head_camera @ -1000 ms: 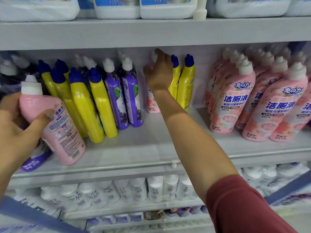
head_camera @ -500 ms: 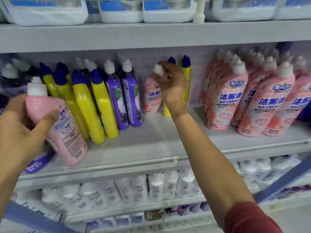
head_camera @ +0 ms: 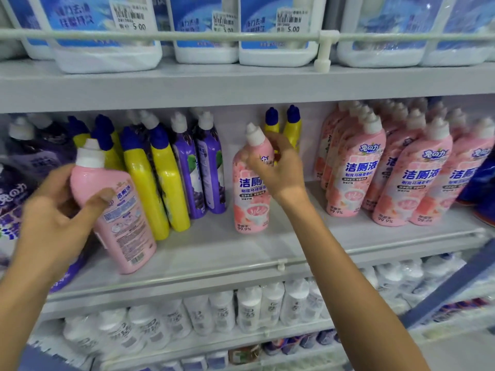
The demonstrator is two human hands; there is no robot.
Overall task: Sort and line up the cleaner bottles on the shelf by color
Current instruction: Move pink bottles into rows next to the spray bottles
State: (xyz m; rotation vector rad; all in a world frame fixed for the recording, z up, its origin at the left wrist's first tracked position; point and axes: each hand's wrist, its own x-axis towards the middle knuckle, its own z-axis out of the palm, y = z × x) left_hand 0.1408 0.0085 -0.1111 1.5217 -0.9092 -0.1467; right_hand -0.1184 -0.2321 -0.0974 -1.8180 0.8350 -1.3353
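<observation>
The right hand (head_camera: 281, 172) has drawn a stray pink bottle (head_camera: 250, 202) forward from beside the yellow pair (head_camera: 293, 129), its fingers (head_camera: 277, 141) curled round the neck. The left hand (head_camera: 51, 226) grips a second pink bottle (head_camera: 120, 218). Both, I'd say, belong right of those fingers, in the pink row (head_camera: 356, 170).

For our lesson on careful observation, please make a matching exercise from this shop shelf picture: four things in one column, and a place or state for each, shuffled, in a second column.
Things
1. left-held pink bottle
2. right-held pink bottle
3. yellow pair with blue caps
4. white jugs

Places or states
A. on the top shelf, behind a rail
B. front label toward the camera
C. upright behind the right hand
D. tilted, back label toward the camera

Pairs: 1-D, 2-B, 3-C, 4-A.
</observation>
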